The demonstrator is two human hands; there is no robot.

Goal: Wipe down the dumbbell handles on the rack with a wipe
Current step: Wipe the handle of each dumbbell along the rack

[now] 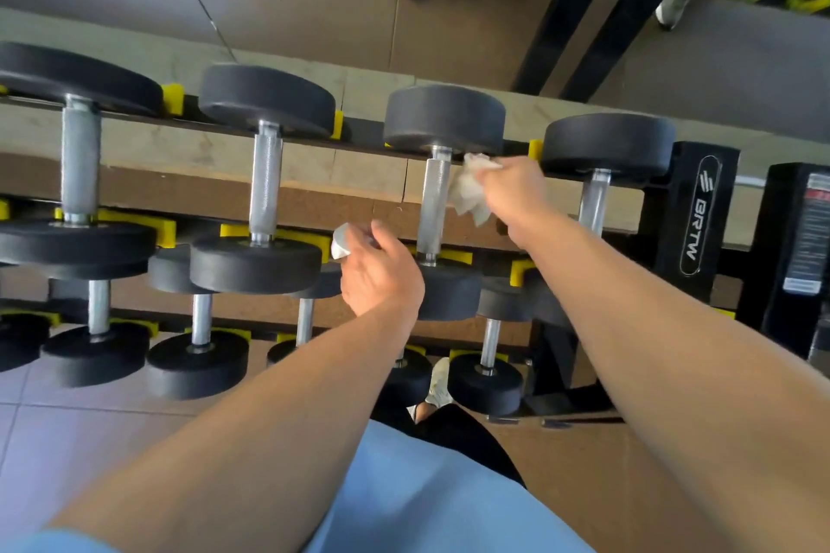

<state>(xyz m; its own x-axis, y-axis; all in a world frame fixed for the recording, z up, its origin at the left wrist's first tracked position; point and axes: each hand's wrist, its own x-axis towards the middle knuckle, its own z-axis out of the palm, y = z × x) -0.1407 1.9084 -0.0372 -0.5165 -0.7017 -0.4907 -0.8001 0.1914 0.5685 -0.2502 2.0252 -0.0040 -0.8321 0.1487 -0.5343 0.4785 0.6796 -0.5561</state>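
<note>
the wipe [471,189] is a thin white sheet, crumpled and soft, so we judge it light and floppy, likely to bunch or tear if it drags hard over the rough metal; it is best kept wadded in the fingers so a thick pad meets the bar. it hangs just to the right of the handle [434,204] of the third dumbbell on the top row of the rack [694,216], its left edge touching or almost touching the bar; we cannot tell which. the handles look like stiff, textured steel, fixed between heavy black weights that rest in yellow cradles, so we expect them to stay put under a rub and need no lifting; wrapping the wipe round the bar and sliding along it seems the way to clean it

our right hand [512,189] reaches out over the rack with its fingers curled round the upper part of the wipe, pinching it while the loose end dangles below. our left hand [381,274] hovers lower, in front of the near weight of the same dumbbell, touching no handle; its fingers are curled round a small white thing [340,242] that pokes out at the top, too small for us to say whether it is a spare wipe or a cap or bottle

the two handles to the left and the one to the right lie bare, with more dumbbells on the lower rows
</note>
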